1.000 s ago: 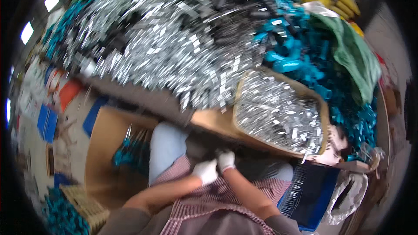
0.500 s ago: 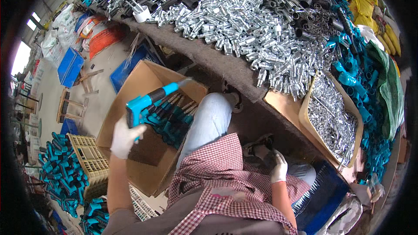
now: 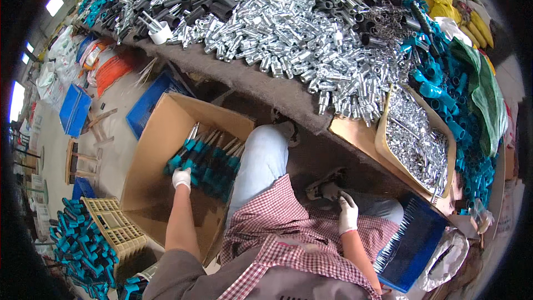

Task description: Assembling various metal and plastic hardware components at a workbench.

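Note:
My left hand (image 3: 181, 179), in a white glove, is down inside the cardboard box (image 3: 145, 158). Its fingers are closed round the handle end of a teal and black pistol-grip tool (image 3: 191, 150), partly hidden, whose metal tip points to the far side. More tools of the same kind (image 3: 216, 175) lie packed side by side in the box, tips away from me. My right hand (image 3: 348, 215), also gloved in white, rests by my right knee over the checked apron. Its fingers are loosely apart, and I see nothing held in them.
A bench with a heap of shiny metal fittings (image 3: 277, 39) runs across the far side. A tub of small metal parts (image 3: 416, 133) and teal housings (image 3: 444, 91) are at right. A blue crate (image 3: 413, 247) stands right of my leg. A yellow crate (image 3: 114, 225) sits beside piled teal tools (image 3: 83, 244) at left.
My left hand has lowered the raised pistol-grip tool into the cardboard box, among the others. My right hand stays by my knee. The view has shifted slightly.

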`<state>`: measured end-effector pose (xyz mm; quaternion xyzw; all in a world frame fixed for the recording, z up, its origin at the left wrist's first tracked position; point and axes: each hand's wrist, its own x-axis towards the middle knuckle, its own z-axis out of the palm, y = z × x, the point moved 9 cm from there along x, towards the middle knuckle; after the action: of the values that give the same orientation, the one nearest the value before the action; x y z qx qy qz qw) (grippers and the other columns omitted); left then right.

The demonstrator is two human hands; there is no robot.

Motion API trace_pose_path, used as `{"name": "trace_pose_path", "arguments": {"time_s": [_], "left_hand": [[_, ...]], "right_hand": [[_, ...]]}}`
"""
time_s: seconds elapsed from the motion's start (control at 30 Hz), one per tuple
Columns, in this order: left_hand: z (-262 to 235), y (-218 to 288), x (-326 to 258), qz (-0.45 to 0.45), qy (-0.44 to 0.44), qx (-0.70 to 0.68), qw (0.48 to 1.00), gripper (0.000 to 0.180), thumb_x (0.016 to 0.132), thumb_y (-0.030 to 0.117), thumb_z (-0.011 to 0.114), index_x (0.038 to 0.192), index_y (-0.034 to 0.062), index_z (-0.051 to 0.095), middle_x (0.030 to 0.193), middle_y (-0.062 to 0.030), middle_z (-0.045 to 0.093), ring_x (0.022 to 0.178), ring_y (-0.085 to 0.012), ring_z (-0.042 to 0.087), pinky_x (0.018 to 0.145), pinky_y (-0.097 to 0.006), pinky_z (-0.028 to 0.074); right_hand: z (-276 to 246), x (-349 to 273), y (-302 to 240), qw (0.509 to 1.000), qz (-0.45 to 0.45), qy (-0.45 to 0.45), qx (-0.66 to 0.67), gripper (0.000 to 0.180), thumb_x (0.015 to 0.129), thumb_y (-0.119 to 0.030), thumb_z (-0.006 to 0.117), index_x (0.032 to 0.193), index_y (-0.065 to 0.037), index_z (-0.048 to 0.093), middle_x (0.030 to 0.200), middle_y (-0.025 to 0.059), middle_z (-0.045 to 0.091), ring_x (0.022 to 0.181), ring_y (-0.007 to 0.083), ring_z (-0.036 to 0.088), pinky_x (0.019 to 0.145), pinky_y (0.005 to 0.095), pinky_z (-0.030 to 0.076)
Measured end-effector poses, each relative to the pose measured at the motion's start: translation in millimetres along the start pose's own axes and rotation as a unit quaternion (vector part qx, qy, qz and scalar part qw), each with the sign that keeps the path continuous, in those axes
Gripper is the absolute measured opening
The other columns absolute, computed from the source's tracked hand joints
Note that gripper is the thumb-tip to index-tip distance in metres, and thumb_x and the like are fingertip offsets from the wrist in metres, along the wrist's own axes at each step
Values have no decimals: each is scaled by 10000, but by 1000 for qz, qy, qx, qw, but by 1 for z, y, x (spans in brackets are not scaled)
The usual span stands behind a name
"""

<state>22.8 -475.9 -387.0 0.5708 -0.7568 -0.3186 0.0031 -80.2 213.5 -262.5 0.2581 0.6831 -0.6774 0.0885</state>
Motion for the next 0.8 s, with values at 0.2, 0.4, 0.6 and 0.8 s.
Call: {"name": "trace_pose_path", "arguments": {"time_s": [0.2,0.4,0.6,0.8], "left_hand": [[-77,252,-175,232,-205,-365,878,216,902,77,593,1078,-7,686,756,-34,623,603,-130,561,542,-253,446],[-168,365,-382,467,-362,-484,645,188,950,131,557,1012,-16,657,780,-49,627,652,-150,595,571,-280,484],[-205,370,-525,550,-548,-537,329,208,998,112,465,1079,-48,569,838,-67,603,667,-138,564,566,-273,463],[-235,410,-615,519,-649,-535,153,226,1034,101,397,1130,-70,510,881,-73,589,684,-123,548,579,-260,458]], "right_hand": [[-35,-10,1,999,11,40,-21,314,941,-68,538,1221,37,633,1150,100,662,1040,162,603,945,271,460],[12,-25,-45,996,-77,-26,-24,315,948,-96,520,1208,38,637,1141,100,671,1040,167,612,946,277,465],[13,-29,-37,994,-82,-51,41,337,964,-125,530,1246,44,604,1189,164,657,1100,213,607,961,326,466],[-11,-42,-45,990,-68,-31,118,376,973,-109,493,1298,74,540,1184,190,647,1086,232,617,962,321,470]]}}
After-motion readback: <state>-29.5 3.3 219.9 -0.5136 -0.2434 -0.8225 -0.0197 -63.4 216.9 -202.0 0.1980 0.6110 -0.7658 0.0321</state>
